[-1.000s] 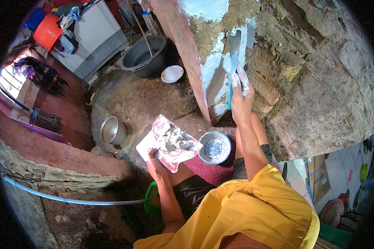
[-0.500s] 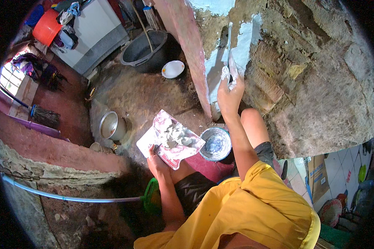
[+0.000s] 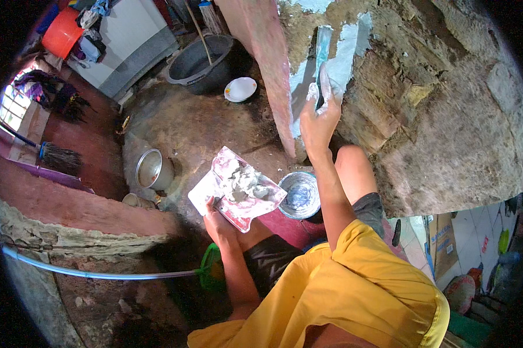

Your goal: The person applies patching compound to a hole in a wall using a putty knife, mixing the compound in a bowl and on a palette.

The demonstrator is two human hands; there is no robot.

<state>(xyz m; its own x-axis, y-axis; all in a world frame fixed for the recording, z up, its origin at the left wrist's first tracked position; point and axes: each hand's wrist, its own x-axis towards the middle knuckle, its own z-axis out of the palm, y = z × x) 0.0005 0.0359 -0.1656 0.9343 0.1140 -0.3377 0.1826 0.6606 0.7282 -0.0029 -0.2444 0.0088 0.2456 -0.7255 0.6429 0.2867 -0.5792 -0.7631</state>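
A folded white and red sheet (image 3: 200, 194) lies on my left hand (image 3: 216, 223), which grips its near edge. On the sheet sits a lumpy heap of white putty (image 3: 241, 182). My right hand (image 3: 321, 119), smeared white at the fingers, is closed around a putty knife (image 3: 323, 49) whose blade points up along the wall. The blade lies over a strip of smooth white coating (image 3: 343, 58) on the rough brown wall (image 3: 447, 127). Right of the sheet, a round bowl (image 3: 301, 196) with white residue inside stands near my knees.
Farther back are a large dark basin (image 3: 197, 66) with a stick in it and a white plate (image 3: 240, 89). A metal pot (image 3: 155, 170) stands on the floor to the left. A pink wall edge (image 3: 271, 66) juts beside my right hand. A blue-white hose (image 3: 99, 274) crosses at lower left.
The putty knife has turned from edge-on to showing more of its blade face against the wall. My right hand has shifted slightly; the left still holds the sheet with its putty.
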